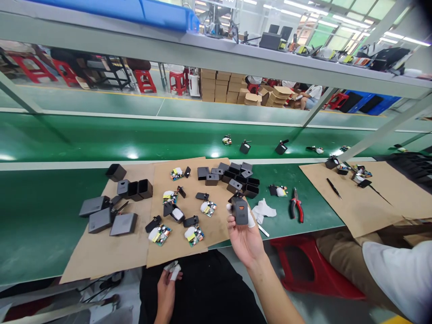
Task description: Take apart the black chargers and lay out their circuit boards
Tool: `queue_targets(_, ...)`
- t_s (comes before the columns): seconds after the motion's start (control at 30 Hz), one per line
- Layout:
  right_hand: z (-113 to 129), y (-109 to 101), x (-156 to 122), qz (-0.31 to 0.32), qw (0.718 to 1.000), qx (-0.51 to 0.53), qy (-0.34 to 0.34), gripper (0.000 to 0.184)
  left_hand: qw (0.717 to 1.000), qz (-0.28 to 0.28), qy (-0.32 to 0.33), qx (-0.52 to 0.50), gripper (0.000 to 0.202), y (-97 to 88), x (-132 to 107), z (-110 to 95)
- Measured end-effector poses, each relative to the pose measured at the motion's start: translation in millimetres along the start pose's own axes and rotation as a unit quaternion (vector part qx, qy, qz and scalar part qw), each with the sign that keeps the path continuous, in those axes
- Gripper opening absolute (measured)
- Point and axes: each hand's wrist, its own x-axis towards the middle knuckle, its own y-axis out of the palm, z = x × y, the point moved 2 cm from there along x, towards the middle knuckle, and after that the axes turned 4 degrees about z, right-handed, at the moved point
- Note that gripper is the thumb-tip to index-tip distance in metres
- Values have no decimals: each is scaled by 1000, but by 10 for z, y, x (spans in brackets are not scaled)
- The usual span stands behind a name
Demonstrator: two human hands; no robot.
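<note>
My right hand (pixel 248 240) holds up a small black plastic housing (pixel 240 212) above the bench's front edge, with an orange-lit slot in its face. White covers sit on some of its fingertips. My left hand (pixel 167 288) rests low over my dark-clothed lap, fingers loosely curled and slightly apart, white covers on the tips; I see nothing held in it. On the cardboard (pixel 182 252) lie several circuit boards (pixel 160 234) with black end pieces attached. A black housing with a board partly inside (pixel 177 213) lies among them. Behind stand several open black housings (pixel 236 177).
Larger dark cases (pixel 124 224) lie at the left. Right of my hand are a crumpled white tissue (pixel 263 210), red-handled pliers (pixel 296 207) and another board (pixel 281 191). A green conveyor belt (pixel 168 139) carries parts behind. A person's white sleeve (pixel 401 270) and a red stool (pixel 313 270) are at right.
</note>
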Motion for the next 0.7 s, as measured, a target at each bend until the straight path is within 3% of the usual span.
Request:
queue_targets(0.1, -17, -131, 22, -18, 981, -178, -71, 31, 1000, -2, 3, 0, 55, 0, -6, -7)
queue_targets(0.2, 50, -356, 30, -73, 901, -380, -194, 40, 1000, -2, 10, -1, 55, -10, -22, -16)
queue_targets(0.27, 134, -534, 29, -97, 815, -496, -284, 40, 1000, -1, 15, 0, 56, -19, -32, -16)
queue_targets(0.37, 215, -768, 55, -80, 649, -659, -372, 24, 1000, 1, 17, 2, 55, -24, -42, 0)
queue_targets(0.4, 219, -832, 75, -66, 619, -687, -375, 21, 1000, 2, 17, 3, 55, -22, -43, 9)
queue_targets(0.57, 161, -962, 96, -37, 611, -709, -350, 21, 1000, 12, 20, -4, 60, 3, -26, 57)
queue_targets(0.63, 144, -897, 36, -32, 613, -707, -351, 21, 1000, 14, 24, -13, 63, 6, -24, 56)
queue_targets(0.7, 159, -742, 2, -33, 632, -690, -351, 24, 999, 11, 29, -24, 65, 7, -43, 37)
